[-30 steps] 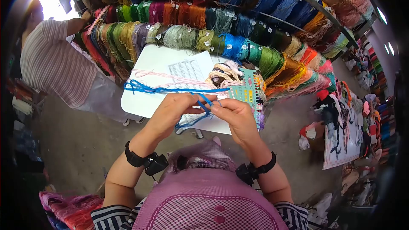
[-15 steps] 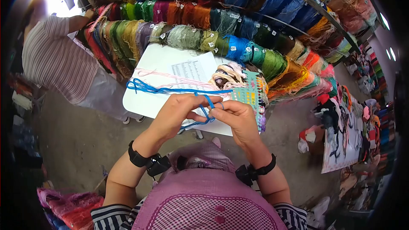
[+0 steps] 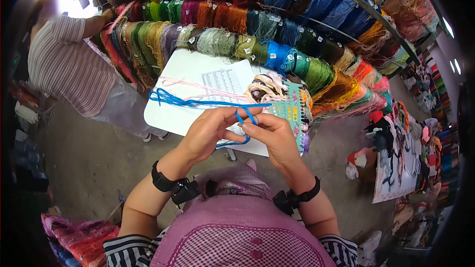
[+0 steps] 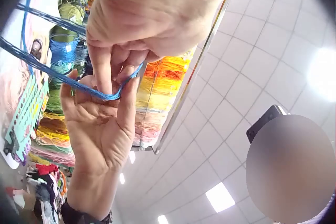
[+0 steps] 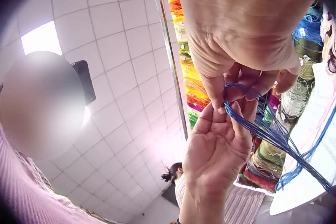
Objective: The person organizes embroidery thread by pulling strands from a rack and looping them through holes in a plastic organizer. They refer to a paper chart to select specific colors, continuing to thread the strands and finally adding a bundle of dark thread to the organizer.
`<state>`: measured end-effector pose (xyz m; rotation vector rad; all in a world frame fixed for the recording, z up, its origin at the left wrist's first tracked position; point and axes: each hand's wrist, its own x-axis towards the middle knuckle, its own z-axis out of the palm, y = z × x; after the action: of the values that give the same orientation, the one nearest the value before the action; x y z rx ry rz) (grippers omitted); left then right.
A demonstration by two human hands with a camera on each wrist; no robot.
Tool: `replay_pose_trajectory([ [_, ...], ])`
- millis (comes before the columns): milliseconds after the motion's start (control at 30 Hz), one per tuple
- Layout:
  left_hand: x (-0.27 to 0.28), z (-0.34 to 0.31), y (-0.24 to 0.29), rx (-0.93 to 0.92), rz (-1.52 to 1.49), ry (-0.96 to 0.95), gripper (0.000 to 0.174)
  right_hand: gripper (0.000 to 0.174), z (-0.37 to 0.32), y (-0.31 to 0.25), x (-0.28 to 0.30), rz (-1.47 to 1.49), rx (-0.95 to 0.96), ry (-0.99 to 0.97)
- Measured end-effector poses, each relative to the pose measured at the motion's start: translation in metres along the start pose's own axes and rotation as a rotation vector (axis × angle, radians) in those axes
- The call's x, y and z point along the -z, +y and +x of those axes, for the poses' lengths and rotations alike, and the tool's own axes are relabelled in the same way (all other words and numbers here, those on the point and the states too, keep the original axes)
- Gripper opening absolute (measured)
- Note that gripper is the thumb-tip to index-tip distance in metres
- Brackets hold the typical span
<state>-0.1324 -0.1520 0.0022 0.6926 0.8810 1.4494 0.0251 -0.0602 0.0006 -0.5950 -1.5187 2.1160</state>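
In the head view, both hands work at a bundle of blue thread (image 3: 246, 114) over the front of a white table (image 3: 158, 113). My left hand (image 3: 208, 129) pinches it, and a loop crosses the fingertips. Facing it, my right hand (image 3: 275, 132) holds the same loop between thumb and fingers. In the left wrist view, blue strands (image 4: 52, 73) run to the right hand's bent fingers. The right wrist view shows the strands (image 5: 270, 137) fanning away from both hands' touching fingertips. Behind the hands, a long blue length reaches a green punched thread card (image 3: 292, 103).
Pale pink threads (image 3: 198, 88) and a printed sheet (image 3: 221, 81) lie on the table. Cream and brown skeins (image 3: 266, 87) sit beside the card. Racks of coloured skeins (image 3: 217, 42) stand behind. A person in a striped shirt (image 3: 69, 69) stands left; another thread-covered table (image 3: 396, 173) is right.
The blue loop between the hands has become wider and more upright. The trailing blue strands below the left hand have drawn in closer to the hands. Fingers of both hands have shifted slightly.
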Motion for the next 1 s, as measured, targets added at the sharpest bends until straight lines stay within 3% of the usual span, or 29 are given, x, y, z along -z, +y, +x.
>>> replay_pose_trajectory([
  [233,0.001,0.001,-0.006,-0.056,0.104,0.069,0.044,0.011,-0.003,0.002,0.006,0.045,0.054,0.033],
  [267,0.006,0.001,-0.007,-0.077,0.127,0.098,0.044,0.009,-0.004,-0.005,0.005,0.286,-0.034,0.065],
  [300,0.012,-0.001,0.002,-0.012,-0.03,0.087,0.044,0.008,-0.007,-0.01,0.007,0.528,-0.119,0.102],
  [333,0.024,-0.008,0.01,0.039,-0.139,0.274,0.039,0.008,-0.013,-0.009,0.024,0.534,-0.111,0.117],
  [367,0.072,-0.011,-0.001,-0.071,-0.605,0.161,0.032,0.009,-0.025,-0.007,0.057,0.499,-0.125,0.033],
  [400,0.097,-0.021,0.007,-0.098,-0.778,0.421,0.016,0.009,-0.043,-0.01,0.088,0.462,-0.145,-0.043],
  [433,0.157,-0.038,0.001,-0.184,-0.824,0.244,0.013,0.011,-0.059,-0.019,0.111,0.163,-0.184,0.121],
  [467,0.194,-0.057,0.005,-0.199,-0.895,0.282,0.02,0.014,-0.076,-0.03,0.136,-0.136,-0.232,0.283],
  [500,0.237,-0.085,0.006,-0.163,-0.665,0.482,0.015,0.014,-0.096,-0.032,0.178,-0.231,-0.23,0.392],
  [533,0.261,-0.105,0.009,-0.174,-0.691,0.713,0.015,0.014,-0.118,-0.03,0.227,-0.332,-0.23,0.501],
  [567,0.298,-0.129,0.009,-0.208,-0.628,0.825,0.023,0.013,-0.141,-0.034,0.27,-0.452,-0.273,0.636],
  [600,0.354,-0.161,0.003,-0.249,-0.575,0.724,0.021,0.012,-0.165,-0.041,0.309,-0.574,-0.32,0.77],
  [667,0.394,-0.206,0.011,-0.285,-0.414,0.881,0.03,0.009,-0.215,-0.064,0.369,-0.622,-0.281,0.933],
  [733,0.428,-0.241,0.021,-0.334,-0.189,1.048,0.035,0.009,-0.261,-0.084,0.413,-0.919,-0.241,1.226],
  [800,0.415,-0.245,0.032,-0.363,-0.001,1.351,0.036,0.013,-0.304,-0.098,0.471,-1.271,-0.334,1.546],
  [833,0.403,-0.238,0.036,-0.357,0.001,1.343,0.036,0.013,-0.307,-0.104,0.471,-1.271,-0.34,1.555],
  [900,0.357,-0.21,0.041,-0.318,0.419,1.337,0.036,0.015,-0.301,-0.115,0.461,-1.431,-0.095,1.654],
  [933,0.329,-0.182,0.036,-0.274,0.44,1.275,0.036,0.015,-0.284,-0.113,0.455,-1.427,-0.094,1.645],
  [1000,0.296,-0.127,0.019,-0.142,0.414,1.179,0.032,0.018,-0.223,-0.099,0.442,-0.476,0.697,1.268],
])
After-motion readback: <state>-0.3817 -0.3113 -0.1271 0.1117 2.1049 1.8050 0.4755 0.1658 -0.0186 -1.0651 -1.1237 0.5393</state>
